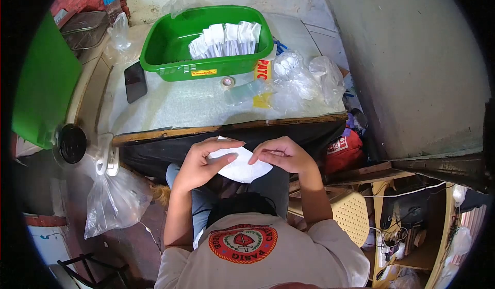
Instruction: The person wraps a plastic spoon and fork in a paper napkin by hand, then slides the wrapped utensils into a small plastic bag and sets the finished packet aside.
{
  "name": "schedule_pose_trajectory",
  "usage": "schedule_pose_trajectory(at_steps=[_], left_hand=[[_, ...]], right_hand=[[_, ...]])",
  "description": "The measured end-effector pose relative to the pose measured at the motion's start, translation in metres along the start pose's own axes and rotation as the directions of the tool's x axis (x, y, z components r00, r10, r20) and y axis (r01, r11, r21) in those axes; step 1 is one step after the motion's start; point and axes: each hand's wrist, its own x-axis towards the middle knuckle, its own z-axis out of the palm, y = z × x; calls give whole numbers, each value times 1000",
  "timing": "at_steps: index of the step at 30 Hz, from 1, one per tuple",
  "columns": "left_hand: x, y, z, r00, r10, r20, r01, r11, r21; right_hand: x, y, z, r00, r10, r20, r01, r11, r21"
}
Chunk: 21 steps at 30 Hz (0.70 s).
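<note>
A white piece of folded paper (pixel 246 166), pointed at the top and rounded along its lower edge, is held above my lap. My left hand (pixel 209 163) grips its left side, the thumb lying flat on top and the fingers behind. At the paper's upper right edge is my right hand (pixel 283 154), its fingers bent and the thumb and index fingertips on the paper. On the table beyond, a green basin (pixel 175 73) contains several bundles of white paper pieces (pixel 227 39) standing in a row.
A wooden-edged table (pixel 175 108) carries a phone (pixel 135 82), a tape roll (pixel 227 82), clear plastic bags (pixel 296 83) and a yellow pack (pixel 262 101). A clear bag (pixel 116 201) hangs at left. A perforated yellow seat (pixel 351 214) and open shelf (pixel 417 258) are at right.
</note>
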Motion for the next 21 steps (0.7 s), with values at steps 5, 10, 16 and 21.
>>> schedule_pose_trajectory(at_steps=[5,10,16,21], left_hand=[[-3,-2,-6,998,-35,-42,34,998,-44],[-5,-3,-8,995,-68,-71,63,996,-69],[-2,-2,-3,996,-46,-82,41,997,-63],[3,-3,6,999,2,-36,-4,999,-43]], right_hand=[[-11,4,-12,1000,-1,5,0,993,115],[-19,11,-19,1000,-9,2,9,981,195],[-9,17,-8,983,-46,-175,51,998,24],[13,19,22,971,-214,-108,218,976,26]])
